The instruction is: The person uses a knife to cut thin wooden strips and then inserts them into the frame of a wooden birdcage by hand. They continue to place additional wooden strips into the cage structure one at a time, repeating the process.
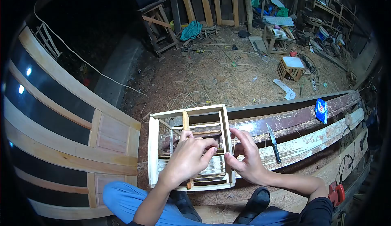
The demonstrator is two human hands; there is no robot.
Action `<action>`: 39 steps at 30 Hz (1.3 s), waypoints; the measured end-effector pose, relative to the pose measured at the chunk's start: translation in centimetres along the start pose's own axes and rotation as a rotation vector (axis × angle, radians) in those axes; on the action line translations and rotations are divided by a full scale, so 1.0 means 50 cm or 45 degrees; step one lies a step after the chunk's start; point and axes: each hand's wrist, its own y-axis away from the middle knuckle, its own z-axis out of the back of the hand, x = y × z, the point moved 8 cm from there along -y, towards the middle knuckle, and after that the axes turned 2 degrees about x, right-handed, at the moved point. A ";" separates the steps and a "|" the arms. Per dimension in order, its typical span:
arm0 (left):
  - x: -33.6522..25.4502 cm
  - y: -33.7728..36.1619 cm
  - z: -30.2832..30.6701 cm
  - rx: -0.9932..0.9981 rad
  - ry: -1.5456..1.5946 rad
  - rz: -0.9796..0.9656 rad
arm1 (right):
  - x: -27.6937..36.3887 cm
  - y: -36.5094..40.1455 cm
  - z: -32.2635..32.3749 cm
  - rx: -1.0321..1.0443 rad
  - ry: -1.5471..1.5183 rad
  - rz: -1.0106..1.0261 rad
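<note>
A small wooden frame box (153, 150) with thin slats and crossbars rests on the bench in front of me. My left hand (189, 155) reaches over its middle, fingers bent near the central bar; whether they pinch something is too small to tell. At the frame's right side is my right hand (245, 155), its thumb and fingers curved around the edge with a gap between them. A knife (273, 144) with a black handle lies on the bench to the right of that hand.
A blue packet (321, 111) sits on the plank bench (293, 122) at the right, with a red tool (336, 193) below it. Large panelled wooden doors (69, 124) stand at the left. Beyond, a small crate stool (291, 67) stands on the littered floor.
</note>
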 end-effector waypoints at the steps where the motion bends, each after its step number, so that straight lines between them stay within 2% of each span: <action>1: 0.002 -0.003 -0.004 0.028 -0.023 0.043 | 0.000 0.000 0.000 -0.003 0.007 0.013; 7: 0.007 -0.001 -0.014 -0.128 -0.150 -0.043 | -0.001 -0.001 -0.004 -0.025 -0.023 0.024; 23: 0.014 0.004 -0.018 -0.195 -0.120 -0.030 | 0.001 -0.004 -0.001 -0.020 0.007 0.012; 25: 0.004 0.012 -0.002 -0.277 -0.030 -0.213 | 0.001 -0.004 0.003 -0.017 -0.003 -0.007; 27: -0.009 0.033 0.021 -0.313 -0.092 -0.250 | 0.007 -0.004 0.008 -0.003 0.029 -0.020; 29: -0.006 0.061 0.058 -0.529 -0.240 -0.152 | 0.009 -0.005 0.009 -0.017 0.045 0.001; 31: 0.013 0.080 0.060 -0.518 -0.238 -0.135 | 0.011 -0.007 0.007 -0.026 0.056 0.027; 33: 0.054 0.099 0.055 -0.534 0.186 -0.025 | 0.013 -0.009 0.008 -0.027 0.103 0.047; 34: 0.058 0.114 0.058 -0.677 0.166 -0.035 | 0.011 -0.009 0.008 -0.023 0.104 0.033; 37: 0.091 0.150 0.077 -0.739 0.025 0.065 | 0.012 -0.009 0.008 -0.037 0.137 0.068; 39: 0.102 0.153 0.073 -0.699 0.152 0.077 | 0.011 -0.011 0.006 -0.032 0.124 0.057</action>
